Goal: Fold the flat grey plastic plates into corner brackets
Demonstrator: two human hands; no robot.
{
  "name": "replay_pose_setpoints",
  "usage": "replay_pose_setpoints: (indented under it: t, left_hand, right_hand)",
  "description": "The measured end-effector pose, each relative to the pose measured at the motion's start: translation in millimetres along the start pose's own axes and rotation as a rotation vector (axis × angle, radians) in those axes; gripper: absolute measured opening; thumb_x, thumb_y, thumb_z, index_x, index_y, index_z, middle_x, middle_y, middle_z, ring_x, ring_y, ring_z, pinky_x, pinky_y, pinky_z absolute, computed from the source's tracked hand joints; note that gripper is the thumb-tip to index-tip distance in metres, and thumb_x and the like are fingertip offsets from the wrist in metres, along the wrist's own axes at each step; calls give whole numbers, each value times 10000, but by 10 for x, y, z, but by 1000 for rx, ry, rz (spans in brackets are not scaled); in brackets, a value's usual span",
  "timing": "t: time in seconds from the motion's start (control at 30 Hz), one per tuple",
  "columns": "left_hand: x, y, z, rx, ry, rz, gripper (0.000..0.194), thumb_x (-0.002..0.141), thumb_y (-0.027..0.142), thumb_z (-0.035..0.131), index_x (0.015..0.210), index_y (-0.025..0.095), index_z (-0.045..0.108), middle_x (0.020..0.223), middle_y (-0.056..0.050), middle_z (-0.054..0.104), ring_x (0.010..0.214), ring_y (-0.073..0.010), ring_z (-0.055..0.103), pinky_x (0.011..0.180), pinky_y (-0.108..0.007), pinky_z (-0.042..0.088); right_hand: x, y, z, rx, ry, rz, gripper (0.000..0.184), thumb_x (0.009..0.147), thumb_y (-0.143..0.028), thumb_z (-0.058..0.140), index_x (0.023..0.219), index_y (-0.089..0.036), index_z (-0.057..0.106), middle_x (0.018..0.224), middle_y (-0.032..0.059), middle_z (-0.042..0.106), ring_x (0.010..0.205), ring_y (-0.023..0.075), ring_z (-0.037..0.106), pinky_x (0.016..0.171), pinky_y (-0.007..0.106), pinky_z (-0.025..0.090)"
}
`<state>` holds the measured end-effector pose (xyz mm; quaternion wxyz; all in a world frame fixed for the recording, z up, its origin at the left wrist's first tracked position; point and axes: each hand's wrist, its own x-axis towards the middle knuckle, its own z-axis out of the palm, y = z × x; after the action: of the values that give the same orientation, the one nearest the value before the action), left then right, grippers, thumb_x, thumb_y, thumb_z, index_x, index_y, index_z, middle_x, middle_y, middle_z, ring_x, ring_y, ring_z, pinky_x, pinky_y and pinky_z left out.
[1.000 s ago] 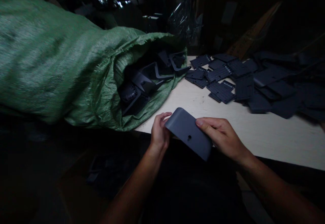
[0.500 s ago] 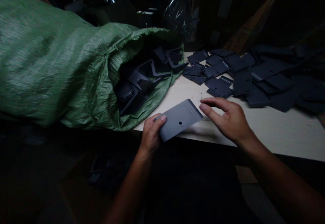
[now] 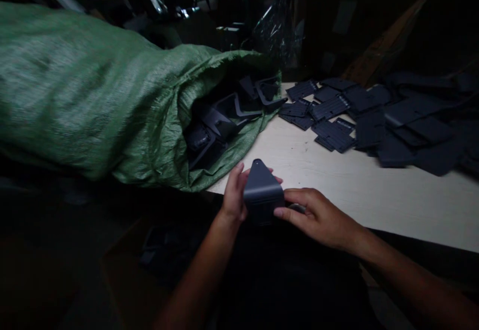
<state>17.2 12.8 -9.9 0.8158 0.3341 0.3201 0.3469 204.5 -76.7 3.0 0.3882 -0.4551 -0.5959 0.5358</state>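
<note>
Grey moulded plastic corner piece (image 3: 262,192) has just swung round: no longer lying broad & flat across the hands, now stands on end, tapered tip w/ small hole up, at approx 12 o'clock from the wrists, just off the front edge of the pale laminate tabletop (image 3: 337,185). L hand (image 3: 234,194) is closed round its left side, fingers curling behind it, so gripping. R hand (image 3: 318,218) is no longer spread open beside it: fingers now reach in low from 3 o'clock, fingertips (image 3: 279,212) on the lower right edge, a firm hold as far as can be seen, though its underside is hidden. Green woven sack (image 3: 93,95) lies at 10 o'clock, similar dark angled pieces (image 3: 220,125) in its mouth. Flat ribbed dark plates (image 3: 331,113) lie scattered at 1 o'clock, smoother dark panels (image 3: 411,145) further out at 2 o'clock.
</note>
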Motion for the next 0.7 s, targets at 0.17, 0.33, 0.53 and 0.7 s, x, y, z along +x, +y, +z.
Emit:
replay_pose_setpoints:
  t: [0.17,0.33,0.53,0.7]
  left_hand:
    - [42,-31,298,-138,-16,23,146,791,309,625,871,187,614,831,-110,788,888,-285,755,880,-415,565]
    - [-48,-90,385,-20,81,164,103,827,290,597,841,190,582,696,-72,753,824,-296,764,837,-414,573]
    - [-75,34,321,-105,112,152,108,796,289,595,843,208,541,666,-44,741,852,-299,769,890,-444,567]
    - [-120,80,244,-250,228,36,164,741,296,603,852,226,503,667,-33,735,795,-269,751,836,-411,573]
  right_hand:
    - [20,79,154,124,60,-28,370,1034,-471,645,1248,-183,736,1170,60,744,1110,262,673,987,341,531]
    - [22,154,367,176,257,-151,477,1030,-478,660,1390,-164,661,1398,106,659,1365,299,550,1176,393,414]
    - [75,86,316,127,227,-131,449,995,-447,728,1359,-187,697,1342,80,702,1260,274,626,1114,353,463]
    - [35,116,113,33,33,-26,304,1065,-414,618,1223,-215,783,1092,43,777,1004,235,709,907,302,527]
